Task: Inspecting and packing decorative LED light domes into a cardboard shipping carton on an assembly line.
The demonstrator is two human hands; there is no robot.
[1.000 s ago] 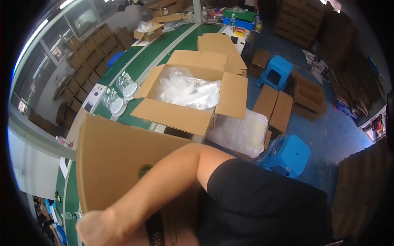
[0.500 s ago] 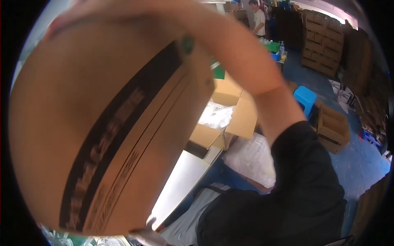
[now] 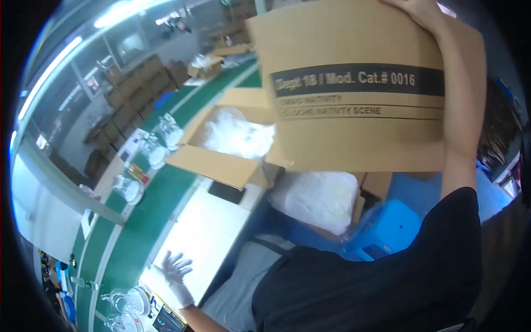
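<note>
My right hand (image 3: 418, 10), at the upper right, grips the top edge of a brown cardboard box (image 3: 354, 135). The box is raised and hides what lies behind it. One broad printed side with a dark band faces me. In a white glove, my left hand (image 3: 176, 270) is open, fingers spread, over the white tabletop (image 3: 191, 232) at lower left, with nothing in it. Between them, an open carton (image 3: 213, 164) stands on the bench with its flaps out. White and clear plastic wrapping (image 3: 238, 135) fills it.
Clear glass domes on white bases (image 3: 156, 156) stand along the green conveyor belt (image 3: 146, 216); more glassware (image 3: 130, 301) sits at lower left. A white wrapped bundle (image 3: 318, 199) lies beside the bench near a blue plastic stool (image 3: 387, 227). Stacked cartons (image 3: 133, 86) stand at far left.
The box has swung from close on the left over to the upper right, with my right hand on it. My left hand now shows fully over the tabletop, and the view has turned left.
</note>
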